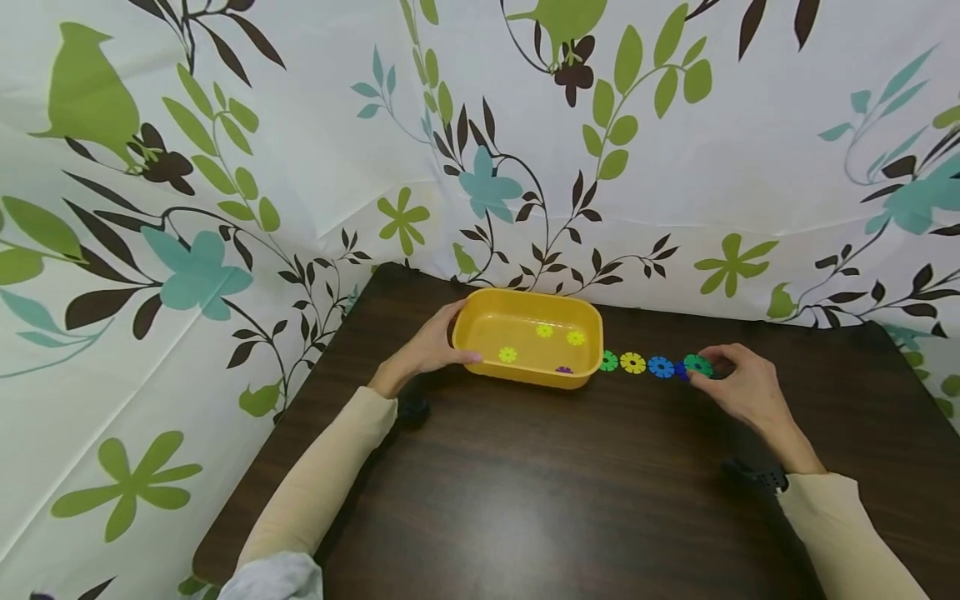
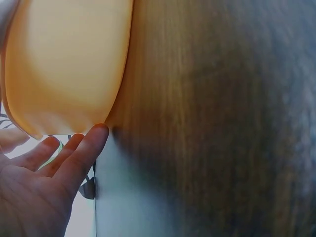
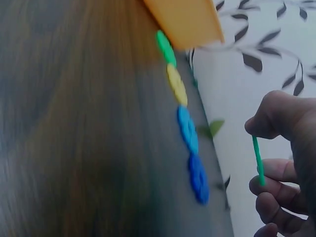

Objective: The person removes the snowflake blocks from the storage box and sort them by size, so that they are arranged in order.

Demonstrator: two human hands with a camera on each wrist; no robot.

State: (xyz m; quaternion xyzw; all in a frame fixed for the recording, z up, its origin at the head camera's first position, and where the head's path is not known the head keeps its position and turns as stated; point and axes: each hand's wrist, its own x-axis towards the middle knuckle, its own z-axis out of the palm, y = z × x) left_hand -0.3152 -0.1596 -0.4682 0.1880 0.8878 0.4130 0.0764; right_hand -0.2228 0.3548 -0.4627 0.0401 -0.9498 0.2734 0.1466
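Note:
My left hand grips the left end of a yellow plastic tub, thumb over the front rim. In the left wrist view, its fingers press the tub's outer wall. Between thumb and fingertips my right hand pinches a green flower-shaped disc, seen edge-on in the right wrist view above the table. Below it a row of discs lies on the table: dark blue, light blue, yellow and green, the last beside the tub.
Inside the tub are several yellow discs and a purple disc partly hidden by the front wall. The dark wooden table meets a leaf-patterned cloth at its back and left. A dark band circles my right wrist.

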